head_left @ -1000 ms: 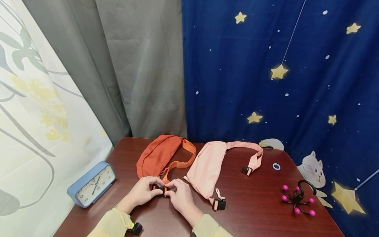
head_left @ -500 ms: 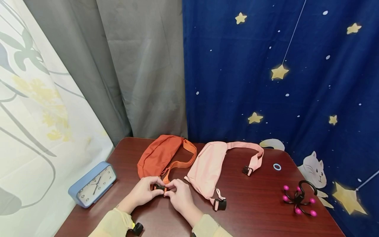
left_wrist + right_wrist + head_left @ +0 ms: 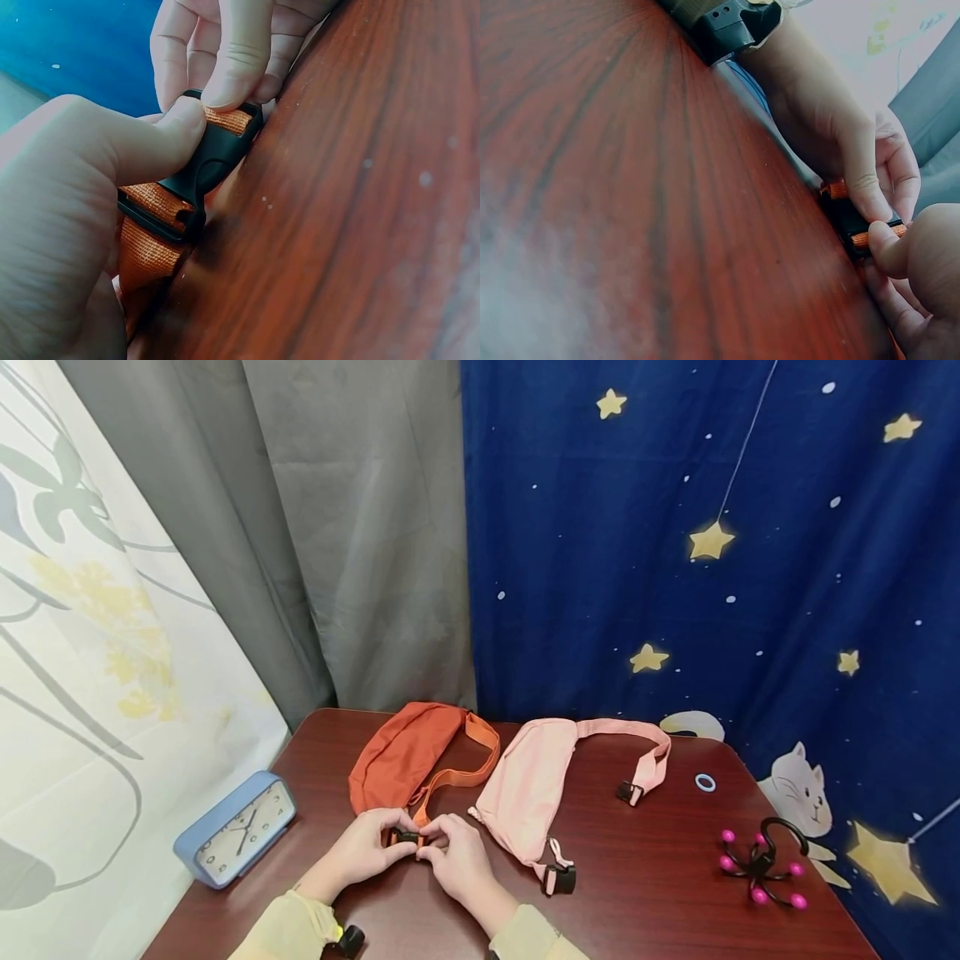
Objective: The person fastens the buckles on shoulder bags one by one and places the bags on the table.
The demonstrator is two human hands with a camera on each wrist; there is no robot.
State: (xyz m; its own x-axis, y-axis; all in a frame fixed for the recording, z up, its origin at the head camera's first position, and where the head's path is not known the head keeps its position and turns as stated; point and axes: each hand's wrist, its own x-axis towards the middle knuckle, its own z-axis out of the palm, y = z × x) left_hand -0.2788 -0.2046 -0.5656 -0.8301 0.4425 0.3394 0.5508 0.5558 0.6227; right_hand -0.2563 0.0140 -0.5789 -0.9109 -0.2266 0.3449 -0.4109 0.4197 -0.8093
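Observation:
Between both hands is a black side-release buckle [image 3: 214, 154] on orange webbing, its two halves joined in the left wrist view. My left hand [image 3: 365, 845] pinches one end, with the thumb lying over the black plastic. At the other end, my right hand [image 3: 459, 857] pinches the buckle where the webbing [image 3: 229, 120] loops through. The buckle is close over the table, partly covered by fingers in the head view. From it the orange strap [image 3: 459, 775] curves back to an orange-red waist bag [image 3: 408, 752], which lies just beyond the hands.
Right of the hands lies a pink waist bag [image 3: 528, 781], its buckle halves [image 3: 559, 878] apart. A blue clock [image 3: 238, 828] stands at the left table edge. Toward the right are a light blue ring [image 3: 705, 782] and a black hooked rack with pink tips [image 3: 761, 862]. Curtains hang behind.
Both hands keep hold of the buckle in nearly the same place, with only slight finger movement. The bags stay put, and the head view shifts slightly.

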